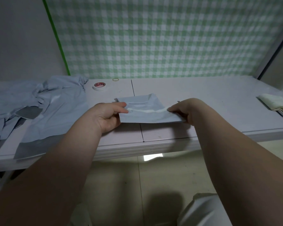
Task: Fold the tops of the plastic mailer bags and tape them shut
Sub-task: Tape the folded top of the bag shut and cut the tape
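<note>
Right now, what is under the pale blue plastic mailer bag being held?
Under the pale blue plastic mailer bag, only white table shows; left hand and right hand pinch its ends. Its middle hides the rest.

No text can be read. The only printing in view is a red label with pale marks inside the ring of the tape roll (99,86), which lies flat on the white table (203,95) near its far edge. It is too small and blurred to make out any word or brand.
</note>
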### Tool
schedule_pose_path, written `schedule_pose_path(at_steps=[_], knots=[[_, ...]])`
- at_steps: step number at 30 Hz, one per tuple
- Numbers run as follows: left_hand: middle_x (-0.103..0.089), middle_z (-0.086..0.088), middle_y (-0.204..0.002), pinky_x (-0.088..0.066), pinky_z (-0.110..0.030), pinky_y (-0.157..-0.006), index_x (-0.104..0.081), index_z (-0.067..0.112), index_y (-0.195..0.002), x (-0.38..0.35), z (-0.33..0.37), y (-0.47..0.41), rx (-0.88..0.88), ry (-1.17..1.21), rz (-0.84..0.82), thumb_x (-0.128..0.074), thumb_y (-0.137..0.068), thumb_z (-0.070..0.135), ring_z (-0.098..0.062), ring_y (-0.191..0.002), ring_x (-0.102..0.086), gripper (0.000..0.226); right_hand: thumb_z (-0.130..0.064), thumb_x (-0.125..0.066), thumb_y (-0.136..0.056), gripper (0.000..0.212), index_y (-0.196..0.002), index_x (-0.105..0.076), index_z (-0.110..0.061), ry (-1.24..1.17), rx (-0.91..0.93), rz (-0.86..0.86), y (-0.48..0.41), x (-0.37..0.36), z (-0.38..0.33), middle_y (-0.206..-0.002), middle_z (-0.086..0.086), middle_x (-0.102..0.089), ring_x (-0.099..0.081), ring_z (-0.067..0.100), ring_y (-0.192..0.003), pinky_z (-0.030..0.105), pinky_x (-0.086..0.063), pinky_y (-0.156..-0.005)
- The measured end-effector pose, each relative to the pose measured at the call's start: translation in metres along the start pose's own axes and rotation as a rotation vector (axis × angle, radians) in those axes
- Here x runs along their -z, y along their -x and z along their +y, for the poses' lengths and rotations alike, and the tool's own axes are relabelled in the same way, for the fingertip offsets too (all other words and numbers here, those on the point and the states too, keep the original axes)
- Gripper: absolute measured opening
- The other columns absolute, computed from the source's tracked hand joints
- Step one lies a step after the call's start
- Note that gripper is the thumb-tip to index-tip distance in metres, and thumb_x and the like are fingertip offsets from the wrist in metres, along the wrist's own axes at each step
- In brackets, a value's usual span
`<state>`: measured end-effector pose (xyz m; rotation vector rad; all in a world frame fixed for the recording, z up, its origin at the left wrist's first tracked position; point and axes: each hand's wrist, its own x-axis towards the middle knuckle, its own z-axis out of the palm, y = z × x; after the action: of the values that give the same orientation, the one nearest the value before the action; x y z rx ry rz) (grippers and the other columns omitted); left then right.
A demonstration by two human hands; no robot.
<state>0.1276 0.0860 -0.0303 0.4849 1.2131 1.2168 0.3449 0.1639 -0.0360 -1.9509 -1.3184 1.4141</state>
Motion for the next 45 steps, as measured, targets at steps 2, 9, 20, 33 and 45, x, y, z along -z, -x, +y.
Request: schedule_pose_path(at_steps=[2,9,20,33,45], knots=[[-0.057,-0.021,-0.116,-0.054,-0.032,-0.061,-0.055,-0.003,-0.124,-0.001,-0.001,0.002,-0.020,-0.027,0.001,-0.042,-0.087,-0.019,-0.026,-0.077,-0.062,0.042,-0.014,-0.069,-0.084,0.020,-0.071,-0.055,-0.006,-0.051,0.016,0.050,0.001,-0.001,0.001,-0.085,0.009,-0.059,-0.056,0.022,-0.082,0.031,-0.047,-0.082],[-0.055,-0.017,-0.114,-0.044,-0.034,-0.088,-0.059,-0.001,-0.106,-0.008,-0.006,0.012,-0.027,-0.082,-0.024,-0.038,-0.089,-0.019,-0.028,-0.090,-0.060,0.032,-0.004,-0.069,-0.078,0.025,-0.071,-0.049,-0.018,-0.062,0.188,0.200,0.004,-0.004,0.011,-0.083,0.005,-0.055,-0.054,0.020,-0.074,0.025,-0.047,-0.062],[-0.059,-0.015,-0.107,-0.043,-0.035,-0.088,-0.056,-0.001,-0.109,-0.007,-0.009,0.012,-0.028,-0.091,-0.025,-0.034,-0.090,-0.019,-0.028,-0.101,-0.056,0.034,-0.012,-0.069,-0.077,0.031,-0.107,-0.068,-0.002,-0.068,0.157,0.346,0.000,-0.017,0.016,-0.107,0.014,-0.069,-0.065,0.025,-0.092,0.039,-0.053,-0.090],[-0.055,-0.020,-0.124,-0.044,-0.037,-0.086,-0.055,-0.002,-0.117,-0.005,-0.010,0.011,-0.053,-0.079,-0.009,-0.036,-0.088,-0.020,-0.028,-0.094,-0.059,0.039,-0.018,-0.081,-0.071,0.026,-0.071,-0.058,-0.005,-0.170,0.061,0.255,0.005,-0.014,0.014,-0.099,0.013,-0.067,-0.064,0.028,-0.094,0.042,-0.051,-0.091],[-0.061,-0.015,-0.103,-0.055,-0.032,-0.061,-0.058,0.000,-0.104,-0.002,-0.012,0.010,-0.029,-0.058,-0.077,-0.036,-0.089,-0.019,-0.023,-0.068,-0.066,0.033,-0.017,-0.070,-0.083,0.023,-0.073,-0.054,-0.005,-0.105,0.003,0.105,0.000,-0.005,0.007,-0.118,0.015,-0.061,-0.057,0.027,-0.108,0.043,-0.043,-0.102]])
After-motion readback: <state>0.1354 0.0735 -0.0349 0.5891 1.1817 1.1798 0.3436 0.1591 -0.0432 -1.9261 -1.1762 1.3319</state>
